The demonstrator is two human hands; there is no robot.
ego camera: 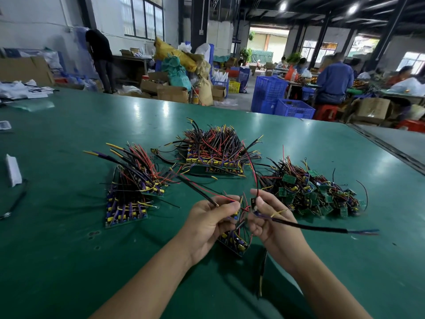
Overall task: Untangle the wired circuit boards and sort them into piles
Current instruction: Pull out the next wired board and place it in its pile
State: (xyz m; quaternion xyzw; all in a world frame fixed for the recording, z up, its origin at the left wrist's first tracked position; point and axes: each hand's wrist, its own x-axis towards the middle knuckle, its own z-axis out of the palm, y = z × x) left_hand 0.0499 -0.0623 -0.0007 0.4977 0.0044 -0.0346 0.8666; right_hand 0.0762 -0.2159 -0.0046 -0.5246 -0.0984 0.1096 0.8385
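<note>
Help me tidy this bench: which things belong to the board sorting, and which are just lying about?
Job: left hand, gripping a bunch of boards; right hand, pinching a single board; left pile; back pile; tangled heap.
Lying about: white packet, black cable, papers, all towards the left.

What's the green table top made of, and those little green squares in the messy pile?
The table top looks like a smooth rubbery or vinyl mat: it is glossy with bright reflections, though I can't be sure. The green squares look like stiff circuit-board laminate, flat with sharp corners; probably fibreglass.
</note>
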